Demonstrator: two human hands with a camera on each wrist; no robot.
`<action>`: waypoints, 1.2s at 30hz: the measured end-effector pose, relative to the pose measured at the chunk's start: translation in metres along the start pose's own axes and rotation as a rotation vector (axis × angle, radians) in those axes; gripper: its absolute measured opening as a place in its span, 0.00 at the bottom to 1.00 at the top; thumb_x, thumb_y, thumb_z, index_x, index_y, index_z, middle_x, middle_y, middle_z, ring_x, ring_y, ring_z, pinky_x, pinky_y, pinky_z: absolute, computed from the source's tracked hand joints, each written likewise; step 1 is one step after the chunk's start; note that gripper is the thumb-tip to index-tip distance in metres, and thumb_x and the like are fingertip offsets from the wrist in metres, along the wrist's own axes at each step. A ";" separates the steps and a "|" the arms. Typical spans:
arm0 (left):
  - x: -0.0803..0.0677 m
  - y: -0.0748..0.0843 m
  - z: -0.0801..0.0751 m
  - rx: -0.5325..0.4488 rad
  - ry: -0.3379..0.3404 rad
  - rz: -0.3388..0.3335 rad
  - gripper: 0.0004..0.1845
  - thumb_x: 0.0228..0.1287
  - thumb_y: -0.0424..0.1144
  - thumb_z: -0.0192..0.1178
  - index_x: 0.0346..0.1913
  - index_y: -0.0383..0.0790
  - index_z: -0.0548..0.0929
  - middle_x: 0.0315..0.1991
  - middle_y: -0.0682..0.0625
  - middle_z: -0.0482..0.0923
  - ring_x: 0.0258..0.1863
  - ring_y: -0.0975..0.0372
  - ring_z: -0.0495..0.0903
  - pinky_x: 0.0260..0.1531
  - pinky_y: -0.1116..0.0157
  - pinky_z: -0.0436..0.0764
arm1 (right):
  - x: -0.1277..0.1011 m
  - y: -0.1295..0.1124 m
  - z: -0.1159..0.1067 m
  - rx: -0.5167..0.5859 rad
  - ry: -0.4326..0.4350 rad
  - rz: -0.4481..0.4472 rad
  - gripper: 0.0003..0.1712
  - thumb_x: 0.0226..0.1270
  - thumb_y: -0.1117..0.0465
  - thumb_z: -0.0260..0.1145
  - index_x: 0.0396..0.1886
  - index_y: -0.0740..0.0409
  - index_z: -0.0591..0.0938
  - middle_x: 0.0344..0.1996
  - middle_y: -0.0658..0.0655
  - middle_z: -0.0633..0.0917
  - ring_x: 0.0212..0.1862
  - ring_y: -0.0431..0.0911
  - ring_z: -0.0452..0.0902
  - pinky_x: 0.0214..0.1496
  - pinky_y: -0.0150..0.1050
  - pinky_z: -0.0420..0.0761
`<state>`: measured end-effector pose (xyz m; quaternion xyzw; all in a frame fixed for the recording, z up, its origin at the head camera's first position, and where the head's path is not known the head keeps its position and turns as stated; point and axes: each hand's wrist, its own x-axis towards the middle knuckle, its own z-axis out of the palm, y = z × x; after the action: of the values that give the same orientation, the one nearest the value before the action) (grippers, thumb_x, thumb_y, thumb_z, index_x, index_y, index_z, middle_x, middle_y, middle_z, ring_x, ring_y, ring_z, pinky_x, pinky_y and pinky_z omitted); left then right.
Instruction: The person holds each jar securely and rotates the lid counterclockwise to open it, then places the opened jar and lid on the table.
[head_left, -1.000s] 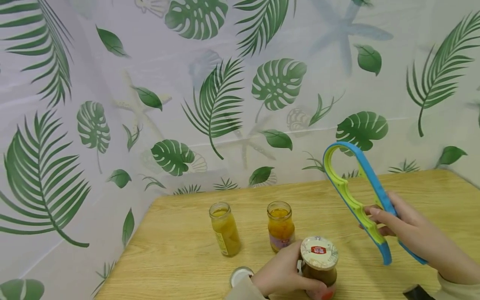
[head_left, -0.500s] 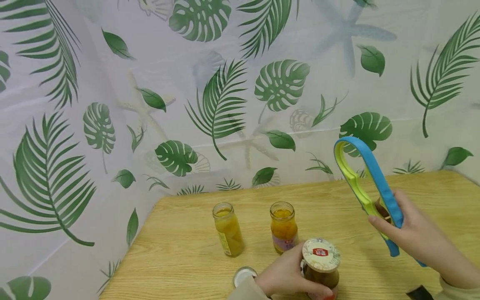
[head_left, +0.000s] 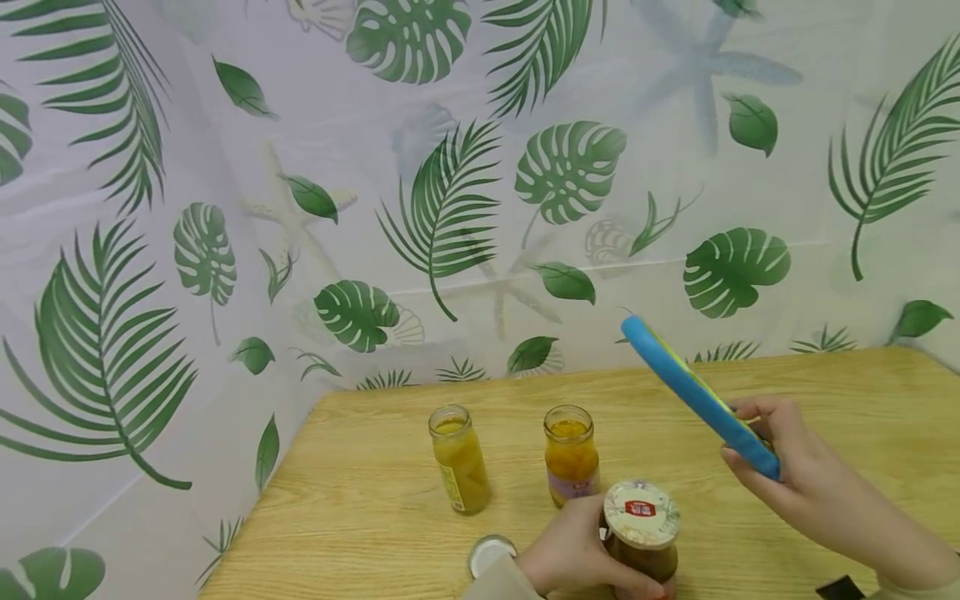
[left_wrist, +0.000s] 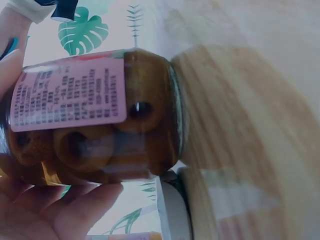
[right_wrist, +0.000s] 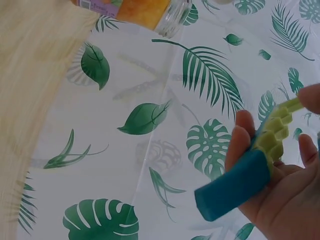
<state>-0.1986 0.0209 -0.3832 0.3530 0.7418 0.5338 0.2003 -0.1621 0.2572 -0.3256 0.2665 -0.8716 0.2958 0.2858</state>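
Note:
My left hand [head_left: 566, 548] grips a glass jar [head_left: 643, 557] near the table's front, with a cream lid [head_left: 641, 514] on top. In the left wrist view, brown round fruit pieces and a pink label [left_wrist: 70, 95] show through its side, with fingers [left_wrist: 82, 212] curled around it. My right hand [head_left: 798, 479] holds a blue and green jar opener [head_left: 697, 396] raised to the right of the jar, seen edge-on from the head. Ridged green grips [right_wrist: 275, 130] line the opener's inner side in the right wrist view.
Two lidless jars stand behind the left hand: one with yellow fruit [head_left: 461, 467], one with orange fruit [head_left: 572, 458]. A loose white lid [head_left: 491, 552] lies by the left sleeve. A leaf-patterned sheet [head_left: 480, 208] hangs behind the wooden table [head_left: 360, 533].
My right hand has turned the jar opener from showing its open loop to edge-on, its tip swinging left and down. The left hand stays on the jar.

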 end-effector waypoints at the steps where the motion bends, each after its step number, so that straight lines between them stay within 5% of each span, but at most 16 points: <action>1: 0.000 -0.001 0.000 -0.011 0.005 0.002 0.29 0.43 0.31 0.69 0.51 0.54 0.74 0.44 0.66 0.74 0.42 0.73 0.72 0.45 0.71 0.69 | 0.000 -0.001 0.001 -0.021 0.005 -0.009 0.30 0.51 0.71 0.66 0.50 0.63 0.60 0.28 0.47 0.70 0.27 0.33 0.64 0.22 0.29 0.65; 7: -0.002 -0.001 -0.005 -0.083 0.055 0.039 0.28 0.44 0.30 0.69 0.51 0.53 0.75 0.43 0.64 0.76 0.43 0.71 0.73 0.44 0.71 0.70 | 0.001 -0.006 -0.003 -0.097 0.013 -0.029 0.42 0.36 0.74 0.72 0.55 0.64 0.63 0.37 0.52 0.76 0.30 0.34 0.67 0.27 0.24 0.68; 13: -0.003 0.004 -0.011 -0.196 0.225 0.118 0.29 0.42 0.30 0.69 0.50 0.53 0.74 0.44 0.58 0.77 0.44 0.66 0.74 0.46 0.68 0.70 | 0.002 -0.011 -0.007 -0.190 -0.030 -0.015 0.40 0.31 0.70 0.73 0.51 0.63 0.69 0.34 0.48 0.76 0.29 0.35 0.66 0.24 0.31 0.71; 21: -0.002 0.001 -0.017 -0.127 0.423 0.295 0.29 0.43 0.32 0.69 0.52 0.47 0.72 0.46 0.54 0.75 0.45 0.62 0.73 0.45 0.63 0.71 | 0.003 -0.016 -0.007 -0.217 -0.065 -0.045 0.40 0.25 0.68 0.73 0.49 0.62 0.71 0.33 0.48 0.77 0.28 0.34 0.70 0.23 0.31 0.73; 27: -0.003 0.001 -0.018 -0.205 0.441 0.314 0.28 0.46 0.35 0.68 0.53 0.44 0.71 0.46 0.50 0.75 0.45 0.59 0.74 0.45 0.61 0.73 | 0.007 -0.024 -0.004 -0.253 -0.098 -0.032 0.42 0.25 0.66 0.74 0.51 0.59 0.71 0.33 0.47 0.76 0.29 0.37 0.72 0.23 0.31 0.73; 36: -0.006 0.011 -0.017 -0.185 0.453 0.314 0.28 0.42 0.26 0.65 0.51 0.40 0.73 0.45 0.48 0.76 0.41 0.59 0.75 0.43 0.62 0.74 | 0.008 -0.028 -0.001 -0.267 -0.178 0.011 0.41 0.25 0.63 0.75 0.51 0.58 0.74 0.33 0.45 0.75 0.27 0.34 0.69 0.22 0.29 0.71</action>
<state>-0.2021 0.0073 -0.3678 0.3153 0.6522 0.6889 -0.0243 -0.1497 0.2366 -0.3091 0.2466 -0.9265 0.1539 0.2389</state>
